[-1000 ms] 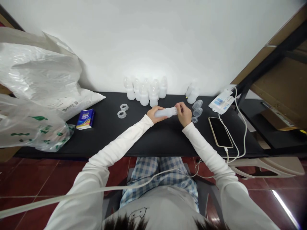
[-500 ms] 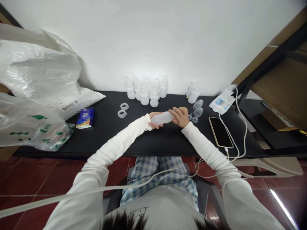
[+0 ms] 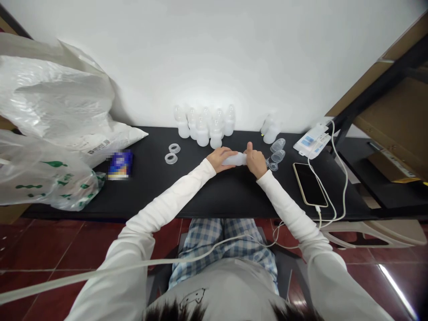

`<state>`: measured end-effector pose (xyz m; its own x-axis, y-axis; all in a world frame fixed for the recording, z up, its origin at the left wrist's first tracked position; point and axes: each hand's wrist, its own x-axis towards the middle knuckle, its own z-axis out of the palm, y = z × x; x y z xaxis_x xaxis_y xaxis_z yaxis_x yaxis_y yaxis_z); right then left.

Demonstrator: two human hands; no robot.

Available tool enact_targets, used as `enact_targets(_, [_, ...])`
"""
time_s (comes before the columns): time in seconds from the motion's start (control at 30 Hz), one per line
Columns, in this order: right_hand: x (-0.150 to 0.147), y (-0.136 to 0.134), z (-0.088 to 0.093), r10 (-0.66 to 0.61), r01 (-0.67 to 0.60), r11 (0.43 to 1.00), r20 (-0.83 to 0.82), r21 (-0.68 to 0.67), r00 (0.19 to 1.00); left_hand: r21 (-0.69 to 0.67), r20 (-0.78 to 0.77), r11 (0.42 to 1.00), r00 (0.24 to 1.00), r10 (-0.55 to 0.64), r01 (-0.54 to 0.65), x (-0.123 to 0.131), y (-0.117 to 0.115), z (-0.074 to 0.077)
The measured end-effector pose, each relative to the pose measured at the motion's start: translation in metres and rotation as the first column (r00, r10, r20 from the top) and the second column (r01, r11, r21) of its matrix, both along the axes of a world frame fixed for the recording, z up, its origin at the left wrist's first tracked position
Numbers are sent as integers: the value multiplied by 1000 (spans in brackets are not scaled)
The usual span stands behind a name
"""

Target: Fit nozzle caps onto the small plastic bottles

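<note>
My left hand (image 3: 219, 159) is wrapped round the body of a white translucent baby bottle (image 3: 235, 159), which lies tilted on its side above the black table. At the bottle's other end my right hand (image 3: 256, 162) is closed, its thumb pointing up; its fingers hide that end. Just right of this hand lie two clear domed caps (image 3: 277, 155) and a small clear round piece (image 3: 273, 166). Left of my hands are two translucent white rings (image 3: 171, 158). Behind them stand several baby bottles (image 3: 202, 133) with clear caps on.
More white bottles (image 3: 272, 133) stand at the back right. A phone (image 3: 310, 185) with a white cable and a white-and-blue packet (image 3: 313, 140) lie farther right. Large plastic bags (image 3: 50, 98) and a blue packet (image 3: 120, 164) occupy the left. A white wall rises behind the table (image 3: 150, 187).
The bottle has shifted slightly to the right. My left hand has turned from beneath it to grip over its top, and my right hand has closed round its end, thumb raised.
</note>
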<state>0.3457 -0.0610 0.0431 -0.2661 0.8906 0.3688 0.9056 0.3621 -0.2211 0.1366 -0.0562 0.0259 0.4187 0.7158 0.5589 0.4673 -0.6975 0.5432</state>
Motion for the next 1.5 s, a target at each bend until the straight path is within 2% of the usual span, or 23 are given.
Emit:
enact_targets(0.07, [2, -3, 8, 102, -105, 987, 27, 122, 994, -272, 126, 962, 990, 70, -33, 1, -1, 3])
enact_targets(0.13, [4, -5, 12, 200, -224, 948, 123, 226, 972, -546, 234, 835, 969, 80, 63, 1, -4, 5])
enact_targets(0.2, [5, -5, 13, 198, -243, 927, 179, 286, 964, -664, 311, 721, 950, 24, 199, 1, -9, 6])
enact_targets(0.23, [6, -5, 13, 163, -212, 928, 177, 307, 971, -668, 323, 707, 946, -3, 230, 2, -11, 6])
enact_targets(0.27, [6, -6, 12, 121, -169, 933, 164, 319, 979, -649, 311, 727, 950, -16, 225, 3, -14, 6])
enact_targets(0.33, [6, -7, 11, 50, -89, 946, 132, 310, 990, -524, 239, 840, 971, -15, 142, 6, -16, 3])
enact_targets(0.4, [4, -10, 12, 10, -37, 963, 105, 266, 994, -291, 143, 956, 990, -1, 43, 8, -14, 0])
enact_targets(0.43, [2, -11, 14, -4, -17, 971, 88, 237, 996, -158, 98, 987, 995, 3, 12, 8, -11, -2])
enact_targets(0.5, [1, -13, 19, -18, 9, 984, 52, 180, 998, 67, 18, 998, 1000, 4, -5, 6, -5, -5])
enact_targets(0.6, [10, -12, 29, -45, 45, 988, -7, 148, 999, 235, -23, 972, 999, 33, -27, -2, 5, -9])
enact_targets(0.63, [18, -12, 32, -88, 92, 982, -28, 165, 996, 253, -4, 966, 998, 56, -53, -6, 8, -10])
enact_targets(0.7, [40, -11, 36, -259, 272, 939, -86, 209, 962, 255, 49, 961, 994, 96, -106, -11, 11, -11])
enact_targets(0.8, [76, -12, 33, -552, 564, 808, -116, 171, 826, 242, 76, 964, 993, 92, -108, -14, 12, -13])
enact_targets(0.87, [97, -14, 26, -603, 609, 789, -90, 78, 793, 232, 51, 969, 996, 71, -81, -12, 12, -14])
enact_targets(0.97, [113, -15, 17, -523, 523, 852, -129, -40, 842, 176, 14, 982, 998, 61, -63, -10, 9, -11])
enact_targets(1.03, [116, -16, 18, -497, 500, 865, -200, -36, 845, 121, 19, 989, 997, 78, -80, -10, 6, -7])
enact_targets(1.1, [113, -18, 25, -467, 496, 868, -300, 24, 831, 65, 49, 993, 994, 93, -96, -11, 2, -2])
enact_targets(1.17, [104, -22, 35, -329, 409, 907, -434, 103, 838, 4, 97, 996, 991, 89, -90, -12, -2, 4])
enact_targets(1.27, [83, -29, 50, 7, 116, 978, -577, 176, 817, -148, 174, 989, 984, 29, -3, -11, -8, 10])
enact_targets(1.33, [66, -34, 56, 164, -79, 983, -587, 168, 793, -270, 228, 960, 974, -7, 70, -9, -10, 13])
enact_targets(1.4, [49, -38, 58, 264, -215, 965, -558, 153, 787, -375, 299, 917, 954, -15, 132, -7, -12, 14])
enact_targets(1.5, [30, -39, 54, 353, -292, 935, -520, 199, 778, -533, 418, 804, 908, -21, 264, -6, -10, 15])
